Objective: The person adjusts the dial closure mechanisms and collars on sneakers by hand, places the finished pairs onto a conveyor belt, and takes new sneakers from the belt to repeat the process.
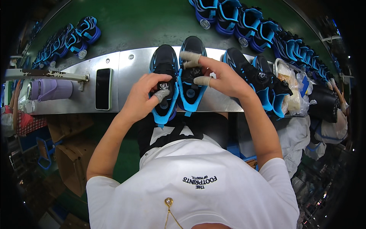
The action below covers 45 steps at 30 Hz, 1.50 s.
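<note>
Along the metal front of a table point(129, 91), the black-and-blue left shoe point(164, 57) and right shoe point(193, 44) stand side by side, toes pointing away. The left hand point(145, 91) pinches the left dial point(164, 86); the right hand point(225, 78) spreads thumb and forefinger around the right dial point(196, 71).

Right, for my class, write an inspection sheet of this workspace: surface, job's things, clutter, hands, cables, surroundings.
Surface: metal ledge, green surface beyond.
Job's things: left shoe and right shoe, black and blue, side by side.
Clutter: phone and purple bottle at left; plastic bags at right.
Hands: left hand at the left shoe's dial; right hand over the right shoe, thumb and fingers apart.
Cables: nothing seen.
Surroundings: more shoes in rows beyond, at left and right; cardboard box below left.
</note>
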Motion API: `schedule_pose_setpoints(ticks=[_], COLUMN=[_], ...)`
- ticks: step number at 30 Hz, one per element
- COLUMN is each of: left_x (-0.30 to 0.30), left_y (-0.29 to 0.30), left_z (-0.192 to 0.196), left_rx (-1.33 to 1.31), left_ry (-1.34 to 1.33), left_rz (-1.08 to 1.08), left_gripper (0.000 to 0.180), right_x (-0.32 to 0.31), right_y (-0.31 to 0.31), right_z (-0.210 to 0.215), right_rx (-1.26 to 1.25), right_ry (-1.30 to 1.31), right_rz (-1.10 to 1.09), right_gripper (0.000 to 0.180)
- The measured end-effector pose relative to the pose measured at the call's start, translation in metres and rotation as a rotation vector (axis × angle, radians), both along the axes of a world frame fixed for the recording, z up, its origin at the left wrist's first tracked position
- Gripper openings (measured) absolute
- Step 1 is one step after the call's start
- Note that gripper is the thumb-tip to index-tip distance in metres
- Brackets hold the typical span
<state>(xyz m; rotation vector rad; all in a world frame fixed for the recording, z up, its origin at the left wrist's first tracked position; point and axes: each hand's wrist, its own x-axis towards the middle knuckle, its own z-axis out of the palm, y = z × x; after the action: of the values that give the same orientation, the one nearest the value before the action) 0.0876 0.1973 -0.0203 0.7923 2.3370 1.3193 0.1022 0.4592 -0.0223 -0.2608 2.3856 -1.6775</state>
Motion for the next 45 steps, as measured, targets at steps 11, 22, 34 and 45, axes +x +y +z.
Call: schedule_pose_setpoints(ticks=[11, 22, 34, 45], left_x=[0.019, 0.045, 0.045, 0.045], left_y=[0.013, 0.078, 0.081, 0.082], left_z=[0.013, -0.006, -0.012, -0.011], left_rx=[0.004, 0.597, 0.694, 0.687], left_ry=[0.276, -1.128, -1.203, -1.218], left_rz=[0.105, 0.333, 0.461, 0.459], left_gripper=[0.033, 0.029, 0.026, 0.027], right_x=[0.004, 0.004, 0.004, 0.000], right_y=[-0.006, -0.003, 0.000, 0.004], right_z=[-0.001, -0.006, -0.008, -0.014], right_rx=[0.073, 0.045, 0.103, -0.165], right_ry=[0.096, 0.109, 0.136, 0.085], right_rz=[0.007, 0.034, -0.025, 0.043], right_gripper=[0.043, 0.055, 0.051, 0.037])
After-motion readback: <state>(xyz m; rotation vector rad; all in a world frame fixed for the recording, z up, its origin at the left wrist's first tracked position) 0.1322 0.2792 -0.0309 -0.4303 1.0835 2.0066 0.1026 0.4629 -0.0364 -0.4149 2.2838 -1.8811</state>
